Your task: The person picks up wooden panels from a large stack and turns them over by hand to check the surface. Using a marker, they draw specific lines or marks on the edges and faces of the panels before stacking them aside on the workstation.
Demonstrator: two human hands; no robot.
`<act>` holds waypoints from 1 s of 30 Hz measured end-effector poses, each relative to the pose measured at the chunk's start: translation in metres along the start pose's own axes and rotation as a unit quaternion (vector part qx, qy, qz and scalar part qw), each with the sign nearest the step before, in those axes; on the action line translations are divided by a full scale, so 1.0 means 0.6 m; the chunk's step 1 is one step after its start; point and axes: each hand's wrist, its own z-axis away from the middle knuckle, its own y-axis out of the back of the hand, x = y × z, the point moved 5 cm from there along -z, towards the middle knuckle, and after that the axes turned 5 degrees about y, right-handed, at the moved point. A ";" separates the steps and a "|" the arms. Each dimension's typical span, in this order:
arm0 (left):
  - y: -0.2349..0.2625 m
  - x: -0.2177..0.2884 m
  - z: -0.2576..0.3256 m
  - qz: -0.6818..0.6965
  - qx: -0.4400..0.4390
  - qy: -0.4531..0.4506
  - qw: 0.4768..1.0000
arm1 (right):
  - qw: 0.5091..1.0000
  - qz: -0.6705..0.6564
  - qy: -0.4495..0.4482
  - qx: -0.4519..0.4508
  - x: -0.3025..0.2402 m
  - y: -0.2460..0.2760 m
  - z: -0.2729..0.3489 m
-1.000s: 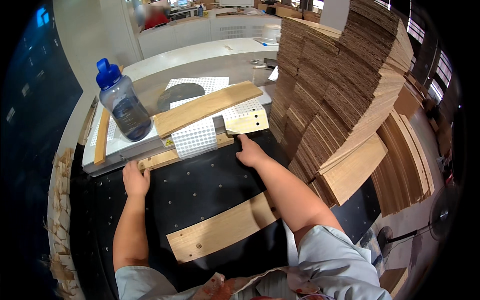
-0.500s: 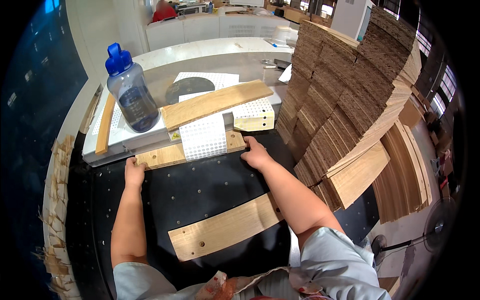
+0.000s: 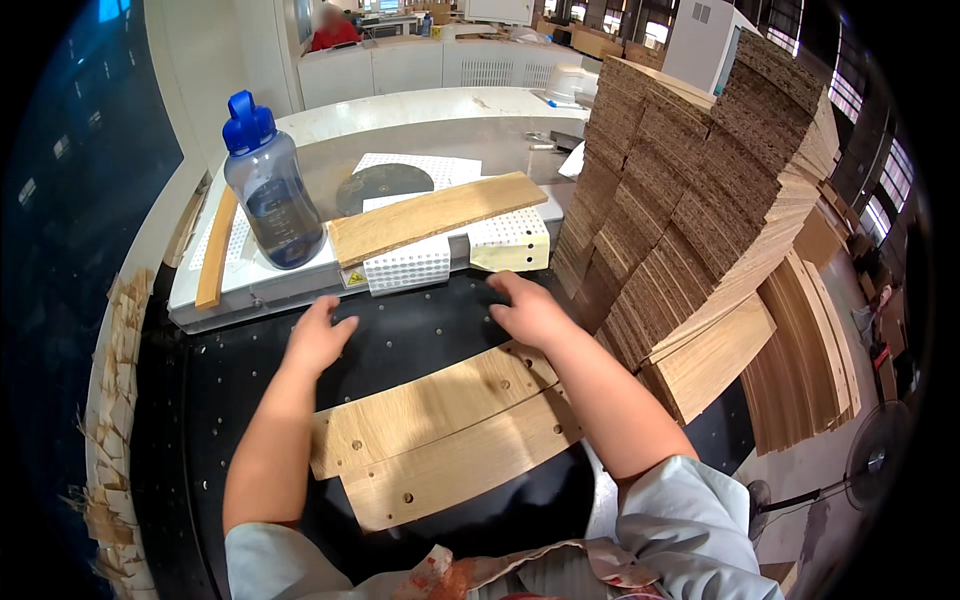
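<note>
Two wooden boards with drilled holes lie side by side on the black table. The far board (image 3: 430, 408) touches the near board (image 3: 470, 465) along one long edge and sits slightly further left. My left hand (image 3: 320, 336) hovers beyond the far board's left part, thumb and fingers apart, holding nothing. Past that board's right end is my right hand (image 3: 530, 312), also empty with its fingers spread, close to a yellow-edged card with black dots (image 3: 510, 252). A sheet of round white stickers (image 3: 410, 268) hangs over the front of the machine ledge, under a plain wooden strip (image 3: 440, 215).
A tall stack of chipboard pieces (image 3: 660, 190) rises at the right, with a loose board (image 3: 715, 355) by its foot. On the ledge stand a blue-capped water bottle (image 3: 275, 205) and a narrow wooden strip (image 3: 215, 255). A fan (image 3: 875, 455) is at lower right. Someone in red (image 3: 332, 32) is far back.
The board that both hands held against the ledge now lies against the near board. Both hands have let go of it. The sticker sheet's hanging end has swung back against the ledge.
</note>
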 end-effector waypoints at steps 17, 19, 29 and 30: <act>-0.084 0.026 -0.042 0.370 0.050 0.153 0.915 | 0.924 -0.363 -0.046 0.108 0.026 -0.110 -0.104; -0.068 0.032 -0.035 0.356 0.040 0.139 0.923 | 0.925 -0.361 -0.064 0.101 0.023 -0.112 -0.100; -0.015 0.024 0.204 -0.210 -0.166 -0.087 0.960 | 0.977 -0.158 0.144 0.010 -0.046 0.005 0.193; -0.017 0.033 0.219 -0.229 -0.160 -0.083 0.957 | 0.976 -0.157 0.152 0.009 -0.042 0.025 0.238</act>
